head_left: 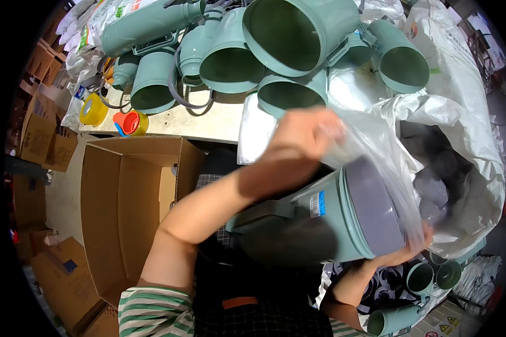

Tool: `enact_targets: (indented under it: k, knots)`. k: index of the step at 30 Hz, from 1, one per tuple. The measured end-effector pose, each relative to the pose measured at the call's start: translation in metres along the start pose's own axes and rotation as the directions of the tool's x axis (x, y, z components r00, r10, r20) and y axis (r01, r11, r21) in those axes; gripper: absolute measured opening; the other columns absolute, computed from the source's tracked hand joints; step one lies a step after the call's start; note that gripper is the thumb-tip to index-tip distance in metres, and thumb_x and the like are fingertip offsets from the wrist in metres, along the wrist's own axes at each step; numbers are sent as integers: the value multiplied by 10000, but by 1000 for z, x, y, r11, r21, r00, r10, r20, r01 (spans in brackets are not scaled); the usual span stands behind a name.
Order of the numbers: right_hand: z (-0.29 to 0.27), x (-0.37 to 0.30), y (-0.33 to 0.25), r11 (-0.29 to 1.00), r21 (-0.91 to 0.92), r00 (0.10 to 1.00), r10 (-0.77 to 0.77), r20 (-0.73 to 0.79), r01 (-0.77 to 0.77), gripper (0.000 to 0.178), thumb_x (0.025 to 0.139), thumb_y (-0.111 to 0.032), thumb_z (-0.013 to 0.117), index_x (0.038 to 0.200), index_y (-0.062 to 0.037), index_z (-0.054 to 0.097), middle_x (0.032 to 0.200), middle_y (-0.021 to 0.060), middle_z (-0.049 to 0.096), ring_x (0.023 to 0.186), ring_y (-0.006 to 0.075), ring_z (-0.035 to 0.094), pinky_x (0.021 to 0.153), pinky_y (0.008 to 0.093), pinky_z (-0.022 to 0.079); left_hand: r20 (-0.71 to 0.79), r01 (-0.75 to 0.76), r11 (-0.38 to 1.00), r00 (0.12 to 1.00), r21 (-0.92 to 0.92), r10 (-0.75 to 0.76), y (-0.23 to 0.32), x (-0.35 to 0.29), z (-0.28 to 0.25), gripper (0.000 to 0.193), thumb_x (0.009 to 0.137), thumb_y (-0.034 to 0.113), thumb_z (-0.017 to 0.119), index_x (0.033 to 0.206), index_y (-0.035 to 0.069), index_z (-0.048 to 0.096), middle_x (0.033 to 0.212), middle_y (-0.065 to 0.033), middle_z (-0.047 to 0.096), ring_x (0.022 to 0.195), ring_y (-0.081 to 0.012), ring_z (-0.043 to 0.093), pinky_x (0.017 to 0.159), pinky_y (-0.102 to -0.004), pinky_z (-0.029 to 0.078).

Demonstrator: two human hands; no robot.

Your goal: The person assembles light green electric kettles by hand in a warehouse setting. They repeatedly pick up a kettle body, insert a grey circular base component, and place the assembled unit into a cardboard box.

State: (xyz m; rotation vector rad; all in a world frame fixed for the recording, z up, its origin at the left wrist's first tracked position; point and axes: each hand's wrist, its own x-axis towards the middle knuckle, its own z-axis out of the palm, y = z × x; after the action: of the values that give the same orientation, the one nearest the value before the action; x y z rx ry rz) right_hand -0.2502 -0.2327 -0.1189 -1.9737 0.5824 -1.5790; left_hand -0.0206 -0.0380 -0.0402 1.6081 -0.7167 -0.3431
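A large pale green jug point(298, 230) lies tilted across my lap, its wide grey end point(374, 208) facing right. It has a side handle point(264, 213) and a small blue and white label point(317, 204). A clear plastic bag point(371, 135) is partly around the grey end. My left hand point(309, 132), slightly blurred, pinches the bag's upper edge above the jug. Under the lower rim of the grey end, my right hand point(402, 254) grips the jug through or beside the bag; its fingers are partly hidden.
Several open-ended green jug bodies point(233, 64) crowd the table point(219, 115). Tape rolls point(94, 110) sit at its left. An open cardboard box point(104, 213) stands left of me. A white sack point(478, 185) holding grey round parts stands right; more green parts point(393, 320) lie below it.
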Motion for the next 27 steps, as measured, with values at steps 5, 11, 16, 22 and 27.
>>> enact_targets:
  k: [5, 11, 16, 22, 27]
  knots:
    - [-31, -43, 7, 991, -28, 986, 126, -113, -130, 456, 971, -371, 599, 1161, 37, 527, 1074, 132, 583, 943, 229, 611, 825, 366, 532, 553, -811, 571, 537, 129, 637, 9, -91, 20, 97, 892, 216, 631, 965, 157, 604, 840, 12, 549, 808, -154, 610, 657, -280, 488]
    - [-50, -52, 20, 973, -84, 971, 202, -130, -214, 404, 1026, -343, 500, 1092, 52, 550, 1025, 119, 582, 925, 218, 609, 814, 359, 523, 15, -552, 830, 833, 74, 553, -74, -48, -14, 623, 732, 94, 812, 1287, 61, 531, 1159, -147, 633, 1039, -346, 625, 934, -438, 503]
    - [-33, -43, 19, 925, 232, 941, 328, -85, -301, 405, 1059, -339, 450, 965, 41, 554, 868, 53, 506, 840, 175, 567, 745, 327, 489, 46, -275, 444, 887, 853, 460, -126, 26, 17, 499, 780, 167, 786, 1178, -24, 555, 1109, -196, 637, 1081, -372, 614, 986, -461, 476]
    - [-49, -68, 106, 781, 216, 810, 556, 186, -586, 399, 1071, -342, 532, 803, -62, 439, 770, -22, 438, 722, 68, 394, 665, 230, 339, 2, -127, 494, 970, 860, 245, -135, 54, 31, 224, 870, 195, 705, 909, 36, 553, 838, -153, 625, 840, -360, 640, 744, -472, 498]
    - [-13, -67, 115, 807, 93, 812, 577, 82, -583, 377, 1088, -344, 487, 836, -65, 478, 794, -34, 490, 747, 58, 435, 674, 223, 387, -171, -76, 650, 935, 756, 309, -112, 48, 30, 227, 965, 177, 653, 898, 13, 511, 699, -189, 562, 671, -418, 588, 594, -454, 459]
